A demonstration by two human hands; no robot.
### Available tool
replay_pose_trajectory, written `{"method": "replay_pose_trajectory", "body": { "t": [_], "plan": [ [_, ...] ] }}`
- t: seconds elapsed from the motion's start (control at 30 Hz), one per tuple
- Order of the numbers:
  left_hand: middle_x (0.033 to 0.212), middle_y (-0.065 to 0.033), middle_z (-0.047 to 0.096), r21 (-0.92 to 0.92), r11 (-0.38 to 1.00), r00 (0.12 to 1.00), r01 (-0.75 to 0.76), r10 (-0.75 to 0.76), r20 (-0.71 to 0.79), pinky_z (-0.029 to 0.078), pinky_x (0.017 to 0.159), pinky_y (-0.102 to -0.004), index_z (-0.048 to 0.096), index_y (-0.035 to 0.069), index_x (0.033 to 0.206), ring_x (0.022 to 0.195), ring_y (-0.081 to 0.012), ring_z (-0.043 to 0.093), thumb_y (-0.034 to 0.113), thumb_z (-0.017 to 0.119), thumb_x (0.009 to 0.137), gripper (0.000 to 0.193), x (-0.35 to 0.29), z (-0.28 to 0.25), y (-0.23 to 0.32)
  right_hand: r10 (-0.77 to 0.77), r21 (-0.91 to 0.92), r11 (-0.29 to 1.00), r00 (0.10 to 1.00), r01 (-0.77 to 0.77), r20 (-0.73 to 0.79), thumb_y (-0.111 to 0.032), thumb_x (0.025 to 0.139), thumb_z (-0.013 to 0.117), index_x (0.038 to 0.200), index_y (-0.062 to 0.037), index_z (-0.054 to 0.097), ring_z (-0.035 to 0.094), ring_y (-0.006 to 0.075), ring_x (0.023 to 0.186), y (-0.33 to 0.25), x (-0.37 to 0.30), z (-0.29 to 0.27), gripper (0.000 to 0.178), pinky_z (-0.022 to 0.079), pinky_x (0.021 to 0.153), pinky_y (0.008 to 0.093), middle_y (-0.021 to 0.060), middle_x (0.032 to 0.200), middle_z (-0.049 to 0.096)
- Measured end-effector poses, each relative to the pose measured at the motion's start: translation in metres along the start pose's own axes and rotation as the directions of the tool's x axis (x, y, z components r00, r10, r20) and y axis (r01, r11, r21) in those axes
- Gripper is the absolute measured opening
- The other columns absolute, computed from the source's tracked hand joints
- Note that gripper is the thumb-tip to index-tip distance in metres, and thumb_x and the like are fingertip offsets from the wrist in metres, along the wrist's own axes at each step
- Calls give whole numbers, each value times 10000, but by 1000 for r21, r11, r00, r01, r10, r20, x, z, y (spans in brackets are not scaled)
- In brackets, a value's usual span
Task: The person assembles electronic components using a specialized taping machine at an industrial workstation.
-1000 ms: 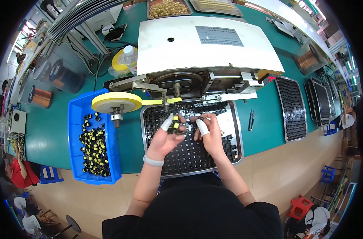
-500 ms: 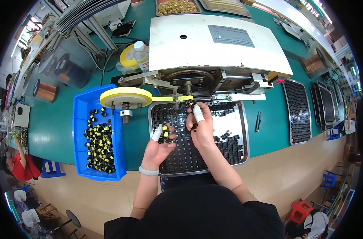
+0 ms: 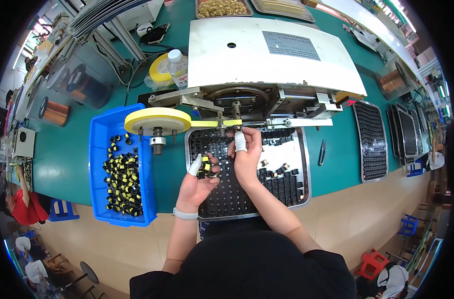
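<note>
My left hand (image 3: 194, 187), a white cover on its thumb, cups several small black coil bobbins wrapped in yellow tape (image 3: 205, 168). My right hand (image 3: 247, 152), one finger in a white cover, pinches a small black bobbin, mostly hidden by the fingers, at the spindle (image 3: 237, 110) of the white machine (image 3: 237, 55). A yellow tape roll (image 3: 158, 121) feeds a strip across to that spindle. Beneath both hands lies a metal tray (image 3: 307, 164) of black bobbins (image 3: 232, 192), packed in rows on the left and more loosely on the right.
A blue bin (image 3: 148, 194) of yellow-taped coils stands at left. Right of the tray lie small snips (image 3: 322, 152) and another filled tray (image 3: 371, 142). A capped bottle (image 3: 177, 67) and copper wire spools (image 3: 54, 112) stand farther back. A person in red (image 3: 27, 207) sits far left.
My right hand has shifted slightly left and up against the spindle, its covered finger now more upright. The left hand stays nearly still with its coils.
</note>
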State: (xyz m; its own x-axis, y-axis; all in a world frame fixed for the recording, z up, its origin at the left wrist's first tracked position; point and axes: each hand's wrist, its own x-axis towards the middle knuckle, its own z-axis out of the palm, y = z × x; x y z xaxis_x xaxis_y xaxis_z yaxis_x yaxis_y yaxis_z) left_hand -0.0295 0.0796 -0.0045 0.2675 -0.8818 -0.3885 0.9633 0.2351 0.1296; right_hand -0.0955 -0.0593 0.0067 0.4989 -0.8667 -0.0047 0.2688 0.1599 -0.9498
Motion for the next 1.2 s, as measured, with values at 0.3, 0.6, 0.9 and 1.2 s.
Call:
{"method": "replay_pose_trajectory", "body": {
  "t": [0.3, 0.6, 0.9, 1.2],
  "plan": [
    [1025, -63, 581, 18, 1000, 998, -1, 2, -55, 478, 682, -310, 574, 98, 1069, 918, -205, 551, 374, 515, 973, 298, 7, 18, -2, 767, 539, 460, 622, -705, 159, -153, 938, 572, 1155, 42, 531, 564, 208, 823, -18, -7, -60, 294, 482, 787, 313, 113, 932, 594],
    [960, -56, 593, 22, 989, 989, 147, -146, -29, 491, 601, -271, 590, 76, 1103, 816, -182, 576, 332, 552, 958, 297, 56, 20, -7, 545, 123, 789, 778, -602, 311, -88, 986, 437, 1256, 70, 459, 608, 274, 1083, -63, -16, -74, 313, 501, 895, 330, 236, 1240, 559],
    [1076, -54, 581, 222, 973, 991, 61, -85, 103, 484, 688, -293, 540, 127, 1224, 913, -173, 561, 373, 528, 967, 356, 75, 47, -16, 50, -603, 790, 969, 109, 240, -71, 852, 697, 1133, -3, 578, 473, 79, 712, -53, -21, -94, 313, 403, 685, 206, -2, 884, 564],
    [1064, -85, 557, 49, 990, 975, 129, -136, 176, 482, 660, -334, 526, 117, 1186, 937, -231, 538, 306, 509, 967, 290, 26, 8, -21, 228, -74, 973, 959, -219, 167, -34, 905, 607, 1128, 16, 478, 628, 143, 810, -40, -5, -61, 263, 501, 741, 253, 121, 977, 641]
  ]
}}
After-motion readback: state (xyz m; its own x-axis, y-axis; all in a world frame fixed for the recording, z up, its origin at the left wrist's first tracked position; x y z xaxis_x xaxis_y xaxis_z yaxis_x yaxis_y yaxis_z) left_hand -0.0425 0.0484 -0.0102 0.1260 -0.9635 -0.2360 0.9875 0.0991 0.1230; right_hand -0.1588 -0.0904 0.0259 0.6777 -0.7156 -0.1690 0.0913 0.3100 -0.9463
